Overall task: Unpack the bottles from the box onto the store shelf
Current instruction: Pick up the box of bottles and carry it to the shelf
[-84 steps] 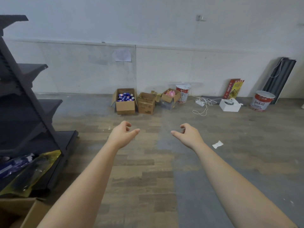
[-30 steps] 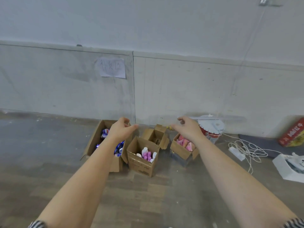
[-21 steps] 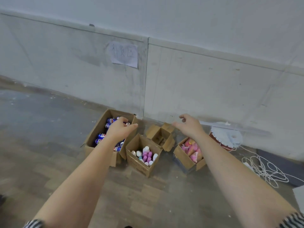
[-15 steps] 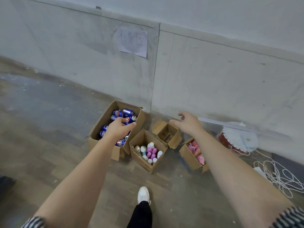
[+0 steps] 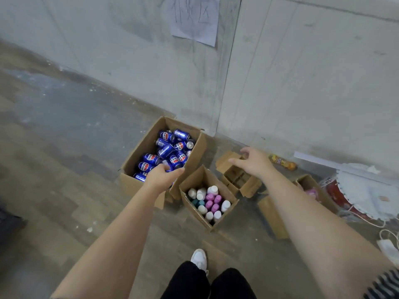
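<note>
Looking down at a row of open cardboard boxes against the wall. Pretty clearly right at the start here: reaching down for the goods, nothing lifted out yet by the look of it. Holding nothing in the left hand, fingers loosely curled, hovering over the near corner of the big box full of blue cans. Nothing in the right hand either, fingers spread and relaxed, floating above a small empty box with dividers inside. Down on the floor between the two arms: the bottle box, flaps up, packed with upright bottles in white, pink and a bit of teal. Not touching it with either hand yet. No sign of the store shelf anywhere in view, so can't say where that sits. Guessing at the next move: bring both hands in and down, grab the bottle box low on opposite sides rather than by the floppy flaps, lift it level to keep everything upright, then carry it off to the shelf. Also worth minding the white shoe just short of it, plus the other box of pink stuff on the right.
</note>
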The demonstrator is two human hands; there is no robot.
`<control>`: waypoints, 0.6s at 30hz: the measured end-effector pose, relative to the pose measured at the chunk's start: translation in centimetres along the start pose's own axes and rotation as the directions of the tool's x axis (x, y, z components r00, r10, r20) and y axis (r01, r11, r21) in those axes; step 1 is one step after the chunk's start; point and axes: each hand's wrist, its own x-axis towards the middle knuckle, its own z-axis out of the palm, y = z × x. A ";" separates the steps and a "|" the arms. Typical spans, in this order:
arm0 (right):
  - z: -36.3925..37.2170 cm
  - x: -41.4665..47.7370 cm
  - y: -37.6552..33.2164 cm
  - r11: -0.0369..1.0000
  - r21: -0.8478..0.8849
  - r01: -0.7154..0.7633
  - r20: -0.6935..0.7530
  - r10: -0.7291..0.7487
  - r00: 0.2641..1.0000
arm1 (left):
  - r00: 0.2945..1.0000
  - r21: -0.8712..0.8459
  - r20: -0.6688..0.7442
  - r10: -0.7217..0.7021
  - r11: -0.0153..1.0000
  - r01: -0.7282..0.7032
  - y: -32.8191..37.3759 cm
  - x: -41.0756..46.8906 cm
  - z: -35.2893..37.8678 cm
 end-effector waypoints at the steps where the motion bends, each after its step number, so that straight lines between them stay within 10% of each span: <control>1: 1.3 1.5 0.9 1.000 0.004 0.002 0.003 -0.002 1.000 | 1.000 -0.011 0.002 -0.017 1.000 0.017 -0.9 1.2 1.3; 18: 26.2 20.4 21.0 0.997 -0.070 0.020 0.049 -0.016 0.999 | 0.985 -0.187 0.012 -0.173 0.967 0.172 -17.9 20.2 25.1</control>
